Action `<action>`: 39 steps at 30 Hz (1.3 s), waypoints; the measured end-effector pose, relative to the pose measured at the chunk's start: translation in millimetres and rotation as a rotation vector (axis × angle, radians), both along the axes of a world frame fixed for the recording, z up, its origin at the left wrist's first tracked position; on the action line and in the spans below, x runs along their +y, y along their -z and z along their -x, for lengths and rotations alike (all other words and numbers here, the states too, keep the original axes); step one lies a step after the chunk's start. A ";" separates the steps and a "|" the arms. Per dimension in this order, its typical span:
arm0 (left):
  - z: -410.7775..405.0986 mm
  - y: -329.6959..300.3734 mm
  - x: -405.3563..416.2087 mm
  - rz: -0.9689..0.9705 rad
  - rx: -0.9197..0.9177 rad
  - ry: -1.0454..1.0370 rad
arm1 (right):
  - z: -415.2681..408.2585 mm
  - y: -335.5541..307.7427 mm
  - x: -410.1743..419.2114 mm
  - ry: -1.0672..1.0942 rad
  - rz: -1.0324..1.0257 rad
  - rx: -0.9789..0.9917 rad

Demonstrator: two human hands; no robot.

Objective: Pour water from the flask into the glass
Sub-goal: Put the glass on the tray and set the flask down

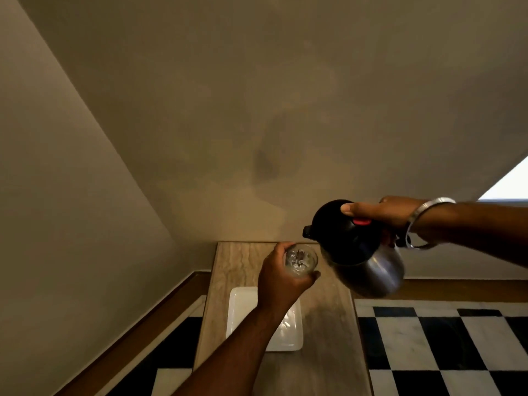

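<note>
Starting at the left, we see the left hand [281, 277] wrapped around the glass [300, 260], fingers closed on its side wall and thumb pressed across the near side, holding it lifted above the narrow wooden table [328, 324] and beyond the white tray [243, 304] that lies on it. Something glints inside the glass, though we cannot tell how full it is. Moving right, the flask [357, 250] hangs tipped in the air, its black top and spout pointing toward the glass rim but apart from it, its steel body angled down and away. The right hand [385, 214] is clamped on the flask's handle with the thumb pressed on top near the red button; a metal bangle [420, 221] sits at that wrist. We judge the main risk is the gap: with both vessels held free in the air, any drift of either hand would send the stream past the rim onto the table or the checkered floor [443, 338]. Tipping too sharply could also overrun the small mouth of the glass, and a wet glass could slip in our grip.
</note>
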State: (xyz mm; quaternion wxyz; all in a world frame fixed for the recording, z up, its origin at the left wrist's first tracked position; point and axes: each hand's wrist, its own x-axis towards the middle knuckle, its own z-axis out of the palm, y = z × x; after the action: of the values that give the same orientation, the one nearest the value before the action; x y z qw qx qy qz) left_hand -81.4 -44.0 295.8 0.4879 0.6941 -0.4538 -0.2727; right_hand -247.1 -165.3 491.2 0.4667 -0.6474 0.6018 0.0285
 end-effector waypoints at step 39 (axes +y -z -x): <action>-48.6 323.3 40.2 -0.379 -0.101 -0.026 | 42.7 488.0 104.2 1.186 -0.026 -0.456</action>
State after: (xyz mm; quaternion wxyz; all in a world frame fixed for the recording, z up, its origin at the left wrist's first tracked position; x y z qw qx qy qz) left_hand -32.8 -3.8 -27.5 0.3286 0.7920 -0.4094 -0.3117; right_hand -289.9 -61.1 3.2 0.5275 -0.1879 0.7431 -0.3663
